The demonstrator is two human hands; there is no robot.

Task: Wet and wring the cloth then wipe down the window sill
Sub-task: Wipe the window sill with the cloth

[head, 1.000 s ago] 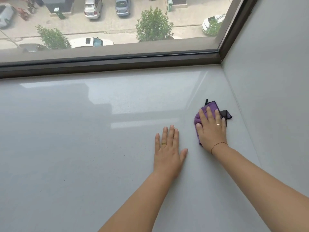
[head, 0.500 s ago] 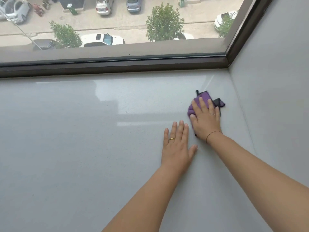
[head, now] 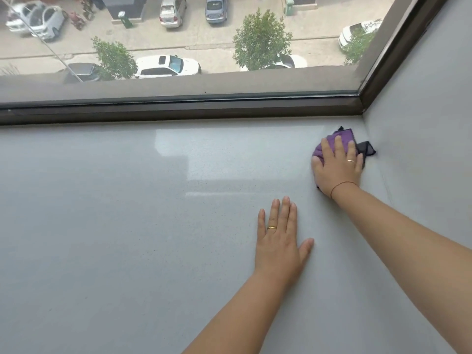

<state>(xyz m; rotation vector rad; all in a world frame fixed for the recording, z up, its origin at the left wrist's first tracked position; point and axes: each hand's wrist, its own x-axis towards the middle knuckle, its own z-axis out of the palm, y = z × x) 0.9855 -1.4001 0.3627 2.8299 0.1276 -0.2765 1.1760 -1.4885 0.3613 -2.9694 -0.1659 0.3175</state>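
A purple cloth (head: pixel 343 137) with a black edge lies on the wide grey window sill (head: pixel 153 213), near the far right corner. My right hand (head: pixel 337 169) presses flat on top of the cloth and covers most of it; only the far part and a black corner by the side wall show. My left hand (head: pixel 279 241) rests palm down on the bare sill, nearer to me and to the left of the cloth, fingers together and holding nothing.
A dark window frame (head: pixel 178 108) runs along the sill's far edge. A grey side wall (head: pixel 421 123) closes off the right end. Through the glass a street with parked cars and trees lies far below. A glossy patch shines on the sill's middle.
My right hand has pushed the cloth away from me toward the far right corner by the frame. My left hand has stayed flat on the sill.
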